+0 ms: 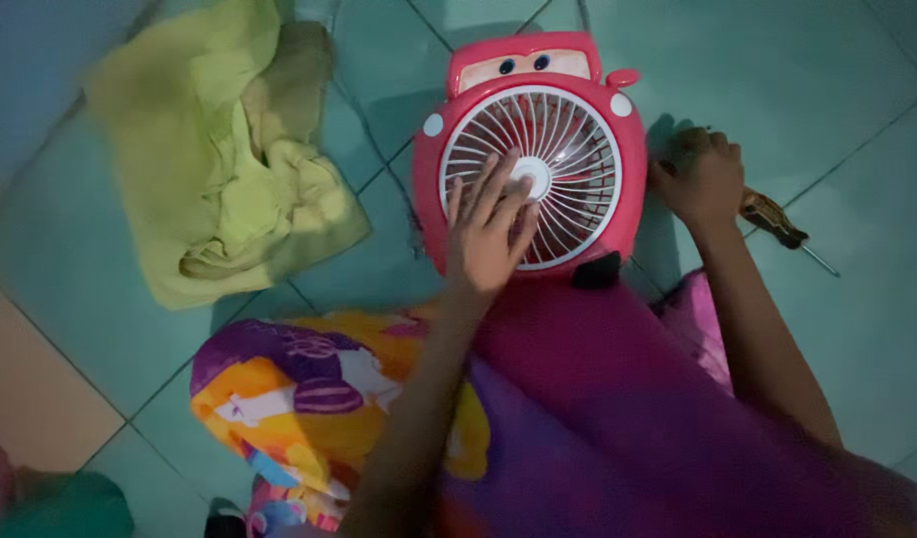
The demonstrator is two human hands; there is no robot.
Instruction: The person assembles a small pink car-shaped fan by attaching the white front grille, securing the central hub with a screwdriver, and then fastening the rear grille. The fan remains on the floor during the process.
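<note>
The left hand [488, 234] is laid flat with its fingers spread on the white round grille of a red fan [533, 149]; its grip is released, the fingertips reaching the hub at the middle of the grille. The right hand [702, 179] is clenched just beside the fan's right edge, and its grip is closed around the handle of a screwdriver [782, 229], whose amber and black handle and thin metal shaft are seen sticking out past the wrist toward the right.

The fan is shaped like a cartoon car, with two eyes painted on a panel at its upper end and small white discs at its upper corners. It is laid on its back on the floor [857, 329], with a dark foot at its lower edge touching a purple and magenta patterned cloth [578, 399] that is draped over the person's lap. A crumpled yellow-green rag [219, 159] is left on the floor to the left of the fan, well apart from both hands.

The floor is covered in large teal tiles set at a diagonal, with dark grout lines between them; a paler beige tile is seen at the lower left edge. The scene is dimly lit.
</note>
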